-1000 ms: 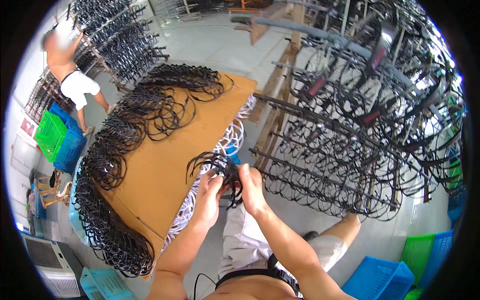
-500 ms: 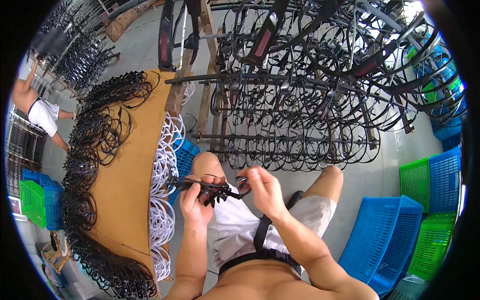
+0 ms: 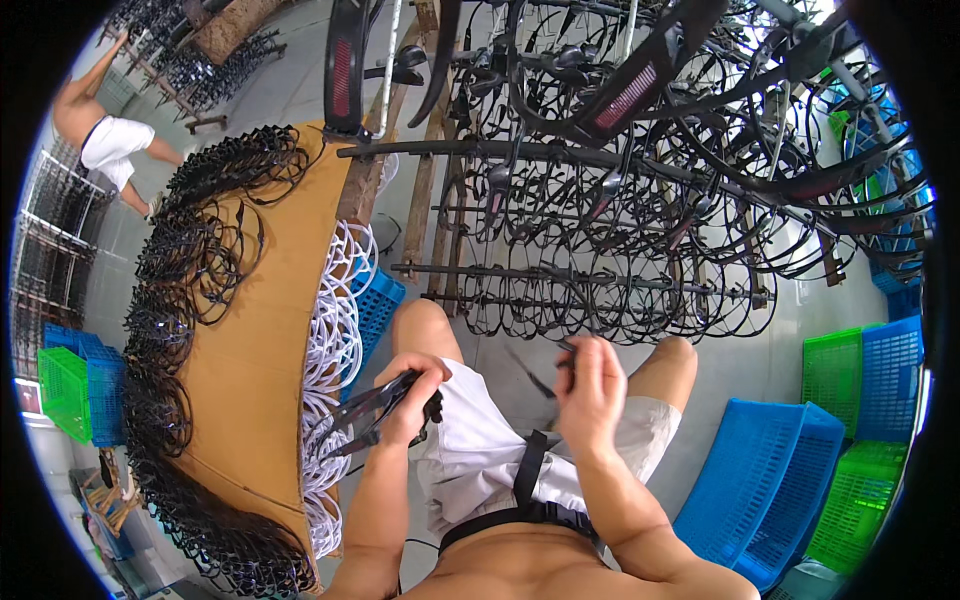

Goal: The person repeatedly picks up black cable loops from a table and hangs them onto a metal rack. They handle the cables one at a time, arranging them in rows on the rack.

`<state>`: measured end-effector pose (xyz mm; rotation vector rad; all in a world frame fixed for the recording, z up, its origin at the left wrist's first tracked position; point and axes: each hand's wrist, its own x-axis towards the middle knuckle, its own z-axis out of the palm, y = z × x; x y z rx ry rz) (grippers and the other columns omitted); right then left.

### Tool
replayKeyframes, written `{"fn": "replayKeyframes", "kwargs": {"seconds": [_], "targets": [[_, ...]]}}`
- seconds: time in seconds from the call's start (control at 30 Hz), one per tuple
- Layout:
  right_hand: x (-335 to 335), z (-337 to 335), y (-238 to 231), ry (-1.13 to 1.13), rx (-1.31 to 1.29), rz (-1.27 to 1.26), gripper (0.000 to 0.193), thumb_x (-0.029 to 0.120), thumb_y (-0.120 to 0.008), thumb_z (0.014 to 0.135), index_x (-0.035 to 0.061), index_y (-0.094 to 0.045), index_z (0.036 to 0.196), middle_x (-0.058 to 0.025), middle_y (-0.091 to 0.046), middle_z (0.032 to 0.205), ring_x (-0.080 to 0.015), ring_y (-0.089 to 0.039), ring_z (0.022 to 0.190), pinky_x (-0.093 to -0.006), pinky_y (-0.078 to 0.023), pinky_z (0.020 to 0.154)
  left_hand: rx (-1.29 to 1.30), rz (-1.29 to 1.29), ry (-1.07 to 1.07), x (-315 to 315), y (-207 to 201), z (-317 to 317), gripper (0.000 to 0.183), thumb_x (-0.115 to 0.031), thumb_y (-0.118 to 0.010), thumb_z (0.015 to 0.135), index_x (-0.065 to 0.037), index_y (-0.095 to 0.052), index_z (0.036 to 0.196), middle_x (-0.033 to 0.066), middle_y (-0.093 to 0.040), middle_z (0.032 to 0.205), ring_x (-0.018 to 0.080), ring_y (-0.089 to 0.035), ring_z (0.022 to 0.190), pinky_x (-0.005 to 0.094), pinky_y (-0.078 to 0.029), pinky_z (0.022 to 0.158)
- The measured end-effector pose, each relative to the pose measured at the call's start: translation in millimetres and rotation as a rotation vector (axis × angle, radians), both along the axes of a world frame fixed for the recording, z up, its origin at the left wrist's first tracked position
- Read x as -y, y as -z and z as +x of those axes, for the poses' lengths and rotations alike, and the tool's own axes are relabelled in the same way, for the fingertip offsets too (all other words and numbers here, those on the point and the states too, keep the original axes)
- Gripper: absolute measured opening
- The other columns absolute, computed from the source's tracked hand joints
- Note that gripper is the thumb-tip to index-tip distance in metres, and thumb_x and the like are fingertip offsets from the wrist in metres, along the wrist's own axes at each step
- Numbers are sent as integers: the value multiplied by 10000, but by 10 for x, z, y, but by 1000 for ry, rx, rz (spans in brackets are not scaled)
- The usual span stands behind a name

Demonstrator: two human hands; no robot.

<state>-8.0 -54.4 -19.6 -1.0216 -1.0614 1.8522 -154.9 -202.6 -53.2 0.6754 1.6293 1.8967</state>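
Note:
My left hand [image 3: 408,398] is closed around a bundle of slim black strap-like pieces [image 3: 365,412]. Their long ends stick out to the left, and small dark clip-like ends show below the fingers. To its right, over my lap, my right hand [image 3: 592,392] pinches one thin black strap-like piece [image 3: 533,374], smeared by motion. The two hands are well apart. White looped pieces [image 3: 330,345] hang along the edge of a brown board [image 3: 250,370] beside my left hand, and rows of black looped pieces [image 3: 165,335] line the board's far left edge.
Ahead stands a rack with metal bars [image 3: 580,270], hung with many black curved bands. Blue crates [image 3: 750,480] and green crates [image 3: 832,365] are at the right. A blue basket [image 3: 378,315] sits beside the board. A person [image 3: 110,135] stands at the far left.
My hands have moved apart, the right one going right with a thin black piece. The left hand has turned, so the bundle now points down and left.

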Motion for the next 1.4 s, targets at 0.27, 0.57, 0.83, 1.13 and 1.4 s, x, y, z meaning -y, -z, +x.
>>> {"fn": "replayKeyframes", "kwargs": {"seconds": [0.27, 0.57, 0.83, 1.13, 1.4], "targets": [[-58, -1080, 836, -44, 40, 108, 237, 220, -506, 974, 8, -567, 886, 15, -502, 658, -55, -411, 559, -230, -345, 494, -543, -54, -92, -566, 689, -154, 265, 37, -674, 791, -39, -641, 1043, 77, -656, 811, 112, -590, 688, 239, -458, 617], [-372, -1400, 996, -17, 1, 107, 322, 289, -506, 969, 0, -594, 857, 48, -430, 593, -45, -335, 515, -232, -272, 450, -579, -95, -36, -640, 631, -169, 153, -16, -644, 729, -24, -648, 882, 128, -653, 743, 285, -607, 655, 355, -439, 607], [-289, -1222, 824, -112, 16, 116, 274, 229, -518, 964, -33, -595, 995, 34, -523, 721, -43, -426, 625, -216, -361, 542, -543, -68, -9, -599, 937, -281, 213, 21, -607, 815, 74, -611, 1022, 144, -625, 946, 179, -612, 852, 277, -489, 762], [-9, -825, 1046, -241, -148, 108, 278, 60, -515, 946, -35, -521, 1207, -40, -578, 1068, -90, -520, 926, -221, -432, 822, -506, -145, -41, -811, 276, -333, 132, -112, -716, 790, 9, -684, 833, 120, -673, 740, 212, -637, 649, 294, -481, 606], [22, -822, 1094, -289, -54, 155, 371, -9, -521, 915, -38, -472, 1283, -39, -564, 1093, -102, -522, 999, -244, -432, 893, -433, -245, -37, -764, 390, -332, 164, -165, -698, 808, -12, -699, 865, 107, -673, 758, 201, -622, 662, 302, -472, 608]]}}
